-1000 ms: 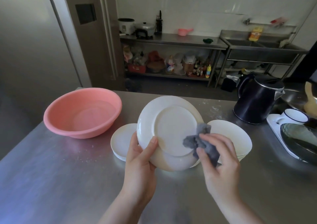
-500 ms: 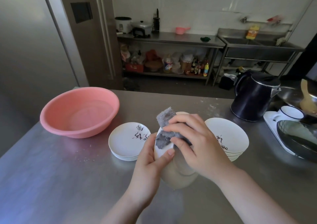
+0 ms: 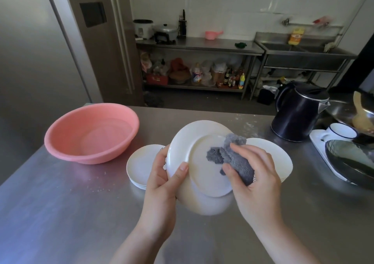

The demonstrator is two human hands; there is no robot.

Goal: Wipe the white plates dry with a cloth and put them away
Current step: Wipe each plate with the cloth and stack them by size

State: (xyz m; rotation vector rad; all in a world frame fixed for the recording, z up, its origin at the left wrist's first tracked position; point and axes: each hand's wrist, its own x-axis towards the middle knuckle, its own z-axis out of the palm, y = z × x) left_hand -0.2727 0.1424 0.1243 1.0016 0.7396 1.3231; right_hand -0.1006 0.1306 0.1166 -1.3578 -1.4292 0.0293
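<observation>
A white plate [image 3: 194, 142] stands tilted above the steel table, its underside toward me. My left hand [image 3: 162, 184] grips its left rim, thumb on the near face. My right hand [image 3: 257, 174] holds a grey cloth [image 3: 232, 156] and presses it against the plate's base ring. Below the held plate sits another white plate [image 3: 208, 205] on the table. A stack of white plates [image 3: 141, 164] lies to the left, partly hidden by my left hand. A second stack [image 3: 271, 152] lies to the right, behind my right hand.
A pink basin [image 3: 91, 134] sits on the steel table [image 3: 60, 213] at the left. A black kettle [image 3: 297, 114] stands at the back right. At the right edge, a white tray [image 3: 319, 142] carries a mug [image 3: 342, 131] and a dark pan [image 3: 352, 158].
Half a second ago the plate was turned edge-on with the cloth wrapped over its top rim. Now its underside faces me again and the cloth rubs the base.
</observation>
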